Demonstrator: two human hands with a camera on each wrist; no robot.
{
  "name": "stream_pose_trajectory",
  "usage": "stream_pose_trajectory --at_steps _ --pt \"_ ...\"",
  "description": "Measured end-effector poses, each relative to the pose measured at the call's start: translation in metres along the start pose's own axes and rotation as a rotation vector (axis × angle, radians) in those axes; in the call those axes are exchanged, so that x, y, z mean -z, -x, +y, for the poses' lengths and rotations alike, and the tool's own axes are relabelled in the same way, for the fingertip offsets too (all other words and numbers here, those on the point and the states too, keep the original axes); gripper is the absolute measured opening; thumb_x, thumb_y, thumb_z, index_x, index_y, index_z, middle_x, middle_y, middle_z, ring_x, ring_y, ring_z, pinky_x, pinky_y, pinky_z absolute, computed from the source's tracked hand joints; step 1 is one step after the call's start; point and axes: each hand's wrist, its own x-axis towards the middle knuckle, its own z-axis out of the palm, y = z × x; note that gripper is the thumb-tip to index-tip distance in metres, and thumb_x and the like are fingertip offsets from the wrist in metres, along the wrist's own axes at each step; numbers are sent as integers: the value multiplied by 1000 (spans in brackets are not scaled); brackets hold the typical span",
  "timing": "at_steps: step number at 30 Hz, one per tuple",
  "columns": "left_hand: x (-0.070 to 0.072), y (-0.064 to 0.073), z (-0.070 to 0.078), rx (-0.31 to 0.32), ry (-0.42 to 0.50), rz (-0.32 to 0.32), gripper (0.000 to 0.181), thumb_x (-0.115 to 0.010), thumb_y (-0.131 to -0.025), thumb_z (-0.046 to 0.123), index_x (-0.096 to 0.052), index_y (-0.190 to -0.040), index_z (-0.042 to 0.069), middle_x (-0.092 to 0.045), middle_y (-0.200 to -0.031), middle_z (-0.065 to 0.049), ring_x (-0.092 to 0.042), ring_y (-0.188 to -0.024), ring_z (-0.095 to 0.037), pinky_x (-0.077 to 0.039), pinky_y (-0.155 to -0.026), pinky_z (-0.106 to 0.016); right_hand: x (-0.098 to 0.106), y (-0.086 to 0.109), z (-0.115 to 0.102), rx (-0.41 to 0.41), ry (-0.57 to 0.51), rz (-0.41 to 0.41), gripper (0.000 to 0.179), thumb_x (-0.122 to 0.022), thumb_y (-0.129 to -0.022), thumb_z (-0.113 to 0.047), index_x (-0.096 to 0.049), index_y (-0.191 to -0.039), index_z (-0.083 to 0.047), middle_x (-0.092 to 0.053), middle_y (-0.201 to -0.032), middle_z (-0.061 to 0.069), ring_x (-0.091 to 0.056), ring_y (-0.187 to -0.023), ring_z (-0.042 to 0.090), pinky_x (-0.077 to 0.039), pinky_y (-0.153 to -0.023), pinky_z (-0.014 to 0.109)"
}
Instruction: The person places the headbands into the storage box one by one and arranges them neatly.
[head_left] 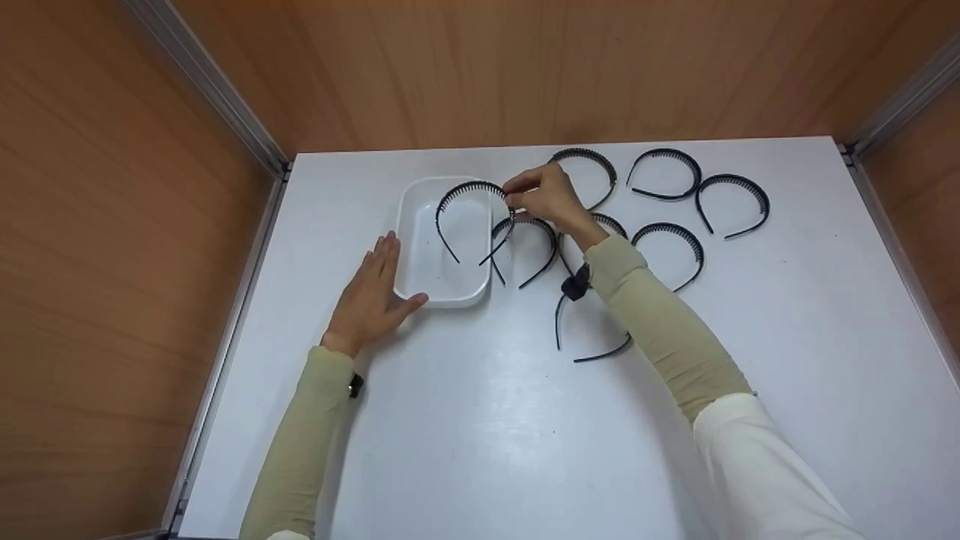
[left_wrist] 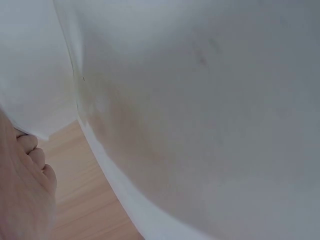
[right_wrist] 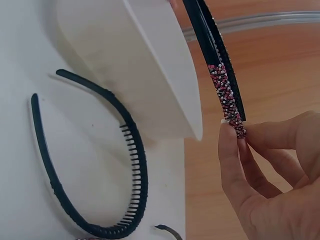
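My right hand [head_left: 551,196] pinches a black toothed headband [head_left: 471,186] between thumb and fingertips, over the right side of a white plastic tray [head_left: 442,301]. Seen from the right wrist, the held headband [right_wrist: 227,95] has a band of pink, white and dark beads near the fingertips. My left hand [head_left: 367,296] lies against the tray's left rim, fingers straight and thumb at its near corner. In the left wrist view the tray wall [left_wrist: 150,150] fills most of the picture, with the left hand [left_wrist: 25,185] at the edge.
Several more black headbands lie right of the tray. One headband [head_left: 525,223] is right beside it; others, such as this headband [head_left: 731,180], are toward the back right. Wooden panels [head_left: 525,75] wall the white table [head_left: 465,435] at the back and sides.
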Motion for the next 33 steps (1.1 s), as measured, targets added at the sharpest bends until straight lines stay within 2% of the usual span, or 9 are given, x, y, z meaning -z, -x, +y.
stream_pose_trajectory --at_steps 8,14,18,25,33 --pt "-1 0 1 -2 6 -8 111 -53 -100 74 -3 -172 6 -3 -182 -8 -2 -169 -25 -6 -138 -40 -14 -6 6 -11 16 -3 22 -74 -98 -3 -79 -119 -1 -70 -114 12 -72 -92 16 -67 -91 40" --pt "-1 -1 0 -12 14 17 110 -56 -100 72 -6 -172 6 -5 -181 -8 -3 -169 -26 -9 -138 -42 -29 -14 7 7 51 3 21 -73 -98 -4 -81 -117 -2 -72 -112 12 -71 -90 16 -66 -95 46" --pt "-1 -2 -1 -17 12 22 110 -58 -100 71 -6 -172 6 -6 -181 -9 -6 -168 -28 -10 -138 -44 -39 -17 7 15 59 2 21 -73 -97 -4 -82 -116 -3 -74 -112 11 -70 -93 15 -67 -90 41" --pt "-1 -4 0 -7 14 -7 111 -54 -100 74 -3 -173 8 -4 -182 -7 -3 -169 -26 -9 -138 -42 -49 -17 5 18 74 18 20 -75 -96 -3 -83 -114 -5 -75 -111 9 -68 -97 15 -67 -80 30" --pt "0 -2 -2 2 7 -8 111 -54 -100 74 -2 -173 9 -3 -182 -6 -3 -169 -26 -9 -138 -42 -60 -18 4 41 103 -1 21 -73 -96 0 -82 -115 -4 -75 -109 11 -69 -89 13 -66 -72 24"
